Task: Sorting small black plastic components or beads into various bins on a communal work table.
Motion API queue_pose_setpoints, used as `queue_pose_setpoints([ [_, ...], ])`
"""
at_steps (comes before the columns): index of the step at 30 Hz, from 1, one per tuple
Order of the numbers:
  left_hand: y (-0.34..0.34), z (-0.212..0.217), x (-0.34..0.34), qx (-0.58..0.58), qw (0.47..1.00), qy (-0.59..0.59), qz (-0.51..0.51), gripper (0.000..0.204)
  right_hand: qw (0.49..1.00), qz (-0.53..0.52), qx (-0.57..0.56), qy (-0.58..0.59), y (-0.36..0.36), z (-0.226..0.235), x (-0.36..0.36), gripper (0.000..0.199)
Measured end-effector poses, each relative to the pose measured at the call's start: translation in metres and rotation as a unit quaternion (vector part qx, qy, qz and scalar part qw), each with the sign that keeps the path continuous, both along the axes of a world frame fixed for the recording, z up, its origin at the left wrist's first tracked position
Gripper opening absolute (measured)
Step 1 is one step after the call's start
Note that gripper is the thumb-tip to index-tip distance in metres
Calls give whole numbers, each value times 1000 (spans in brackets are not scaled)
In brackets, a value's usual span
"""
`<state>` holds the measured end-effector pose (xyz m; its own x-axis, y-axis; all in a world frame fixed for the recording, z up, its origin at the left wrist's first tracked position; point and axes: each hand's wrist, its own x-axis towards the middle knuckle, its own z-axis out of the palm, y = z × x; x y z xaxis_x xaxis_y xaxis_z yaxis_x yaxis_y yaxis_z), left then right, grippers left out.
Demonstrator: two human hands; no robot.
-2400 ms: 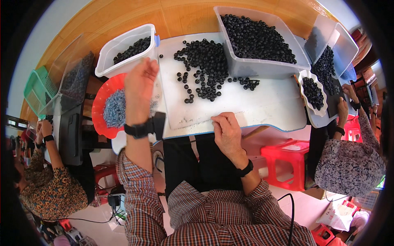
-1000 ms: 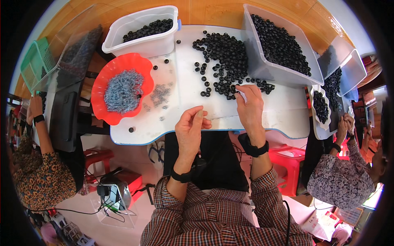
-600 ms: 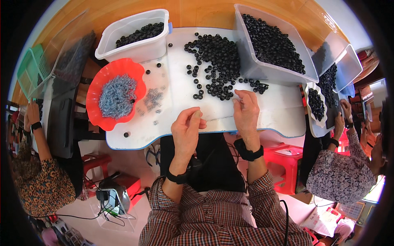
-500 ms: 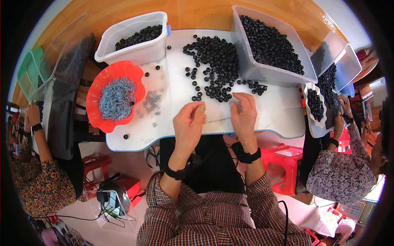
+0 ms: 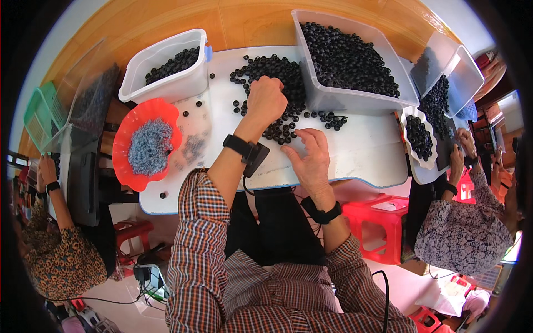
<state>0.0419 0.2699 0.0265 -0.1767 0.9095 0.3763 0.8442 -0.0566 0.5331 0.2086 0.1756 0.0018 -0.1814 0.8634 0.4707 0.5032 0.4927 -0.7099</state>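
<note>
from the head view, the left hand (image 5: 266, 99) is stretched out over the white counter (image 5: 366, 150) and curled into a loose fist on the heap of small black beads (image 5: 277, 83); whether it holds any beads inside cannot be told. the right hand (image 5: 311, 158) lies nearer the person, palm down with fingers spread and slack, its fingertips at the near edge of the same heap, gripping nothing that shows. both wrists carry black bands. the heap sits on the counter between a white tub (image 5: 166, 69) part-filled with black beads on the left and a larger clear tub (image 5: 350, 58) heaped with them on the right. a red scalloped dish (image 5: 125, 141) of small grey-blue pieces rests at the counter's left end. a red stool (image 5: 383, 222) stands below the counter. other people sit at both sides.
</note>
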Motion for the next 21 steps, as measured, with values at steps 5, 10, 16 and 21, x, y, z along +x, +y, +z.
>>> queue_pose_setpoints([
  [5, 19, 0, 6, -53, 999, 5, -3, 43, 1000, 8, -13, 16, 1, -2, 0, 47],
  [10, 25, 8, 15, -113, 993, -23, -16, 50, 1000, 10, -27, 12, 1, 2, 2, 55],
  [16, 20, 6, 11, -168, 985, -8, -43, 47, 1000, -4, -30, -4, 0, 3, 2, 70],
  [21, 16, 11, 15, -227, 967, -19, -112, 47, 1000, -15, -24, 2, 1, -1, 2, 72],
])
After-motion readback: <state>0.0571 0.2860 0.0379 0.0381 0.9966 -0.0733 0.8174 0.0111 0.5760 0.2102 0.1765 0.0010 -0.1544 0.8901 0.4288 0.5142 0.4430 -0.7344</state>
